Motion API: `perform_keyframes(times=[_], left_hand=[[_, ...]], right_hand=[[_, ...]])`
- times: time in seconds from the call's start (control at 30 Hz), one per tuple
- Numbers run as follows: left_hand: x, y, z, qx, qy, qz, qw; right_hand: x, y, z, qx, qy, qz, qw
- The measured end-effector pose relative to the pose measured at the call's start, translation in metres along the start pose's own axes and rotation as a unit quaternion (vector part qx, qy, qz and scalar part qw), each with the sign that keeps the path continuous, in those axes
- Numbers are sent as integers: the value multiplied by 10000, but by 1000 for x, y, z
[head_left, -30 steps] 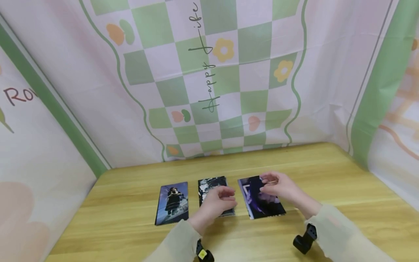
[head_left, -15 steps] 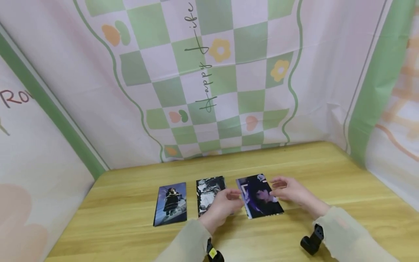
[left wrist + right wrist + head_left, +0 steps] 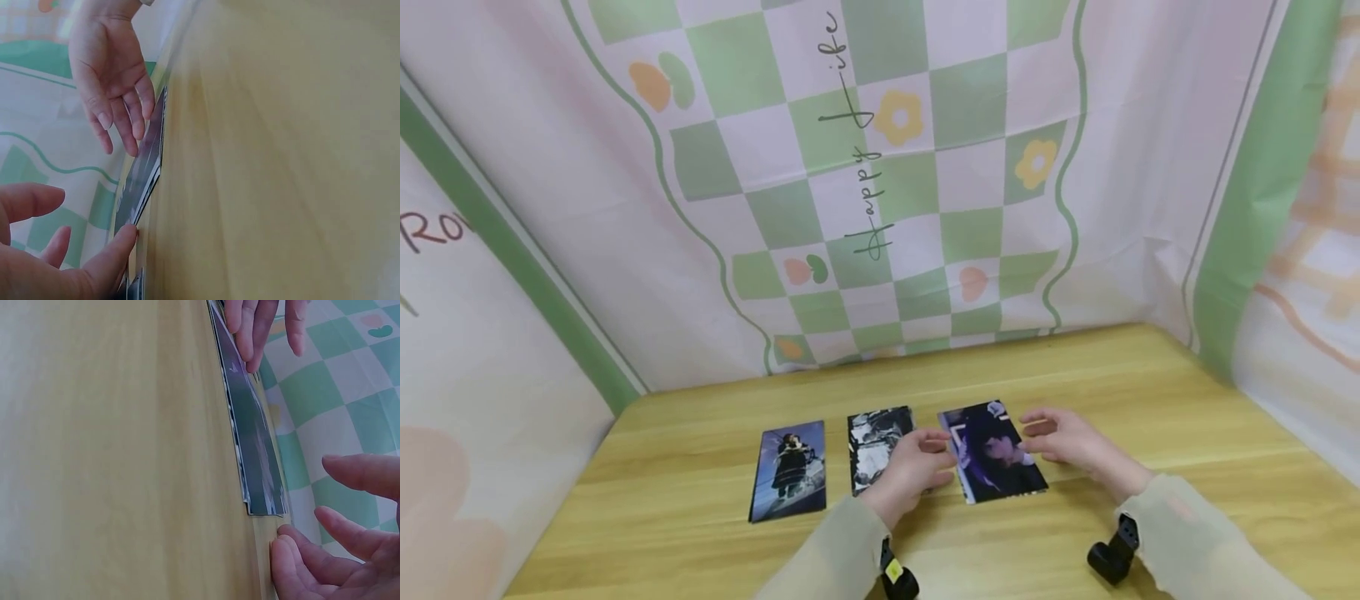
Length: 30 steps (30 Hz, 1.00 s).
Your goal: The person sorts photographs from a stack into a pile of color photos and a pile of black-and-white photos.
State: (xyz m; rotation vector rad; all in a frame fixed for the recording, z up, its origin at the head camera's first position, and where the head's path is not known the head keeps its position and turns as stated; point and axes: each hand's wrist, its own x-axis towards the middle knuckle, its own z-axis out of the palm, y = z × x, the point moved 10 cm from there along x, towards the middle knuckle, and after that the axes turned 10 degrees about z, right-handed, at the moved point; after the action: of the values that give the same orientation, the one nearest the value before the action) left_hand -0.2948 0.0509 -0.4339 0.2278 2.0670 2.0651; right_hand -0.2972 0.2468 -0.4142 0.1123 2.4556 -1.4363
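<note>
Three photo piles lie in a row on the wooden table. The right-hand one is topped by a dark purple photo [image 3: 992, 457], with slightly uneven edges below it. My left hand [image 3: 913, 468] is at this pile's left side, partly covering the black-and-white photo [image 3: 872, 454] in the middle. My right hand [image 3: 1071, 443] is at its right side, fingers loosely bent. In both wrist views the fingers are spread, nothing gripped, with fingertips at or close to the purple pile [image 3: 247, 425]; contact is hard to tell. A blue photo [image 3: 788, 471] of a standing figure lies leftmost.
The yellow wooden table [image 3: 700, 433] has rounded back corners. Behind it hangs a green-and-white checked cloth [image 3: 880, 200], with more cloth at both sides. A black wrist camera [image 3: 1112, 554] hangs below the right sleeve; another [image 3: 898, 575] sits at the left sleeve.
My right hand has drawn back to the right off the purple photo, uncovering its picture. My left hand has shifted right, toward that pile. Over the last half second both barely move.
</note>
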Motion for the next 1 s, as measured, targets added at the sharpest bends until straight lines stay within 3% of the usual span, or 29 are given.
perform_keyframes(times=[0.23, 0.77, 1.0], left_hand=[[4, -2, 0, -250, 71, 66, 9996], [-1, -2, 2, -186, 140, -63, 9997], [-1, 0, 1, -306, 244, 99, 9992]], right_hand=[[1, 0, 3, 69, 23, 16, 10000], [0, -2, 2, 260, 113, 80, 9996], [0, -1, -1, 283, 296, 4, 9992]])
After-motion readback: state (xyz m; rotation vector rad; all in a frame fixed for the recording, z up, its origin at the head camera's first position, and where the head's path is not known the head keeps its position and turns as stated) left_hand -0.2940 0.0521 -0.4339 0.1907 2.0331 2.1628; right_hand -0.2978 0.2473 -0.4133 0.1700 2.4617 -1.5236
